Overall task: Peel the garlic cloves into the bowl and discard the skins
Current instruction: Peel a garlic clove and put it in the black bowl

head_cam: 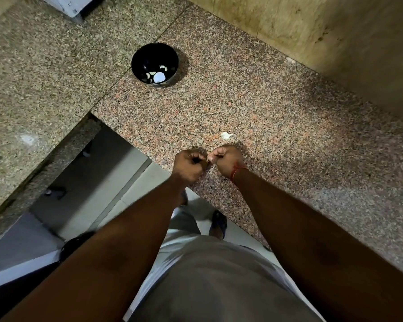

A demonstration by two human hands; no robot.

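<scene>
A single wide-angle view from a head-worn camera looks steeply down over the person's chest and forearms onto a speckled pinkish granite counter point(277, 117). The hands appear close below; a black round bowl point(137, 59) sits farther away.

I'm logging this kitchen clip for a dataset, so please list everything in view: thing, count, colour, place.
bowl: one, black, on the counter far from the hands
garlic cloves: several, pale, inside the bowl
garlic piece: one, white, on the counter just beyond the right hand
counter: one, speckled pink-grey granite
wall: beige, behind the counter
thread: one, red, on the right wrist
left hand: curled, meeting the right hand
right hand: curled, pinching something small and pale
</scene>
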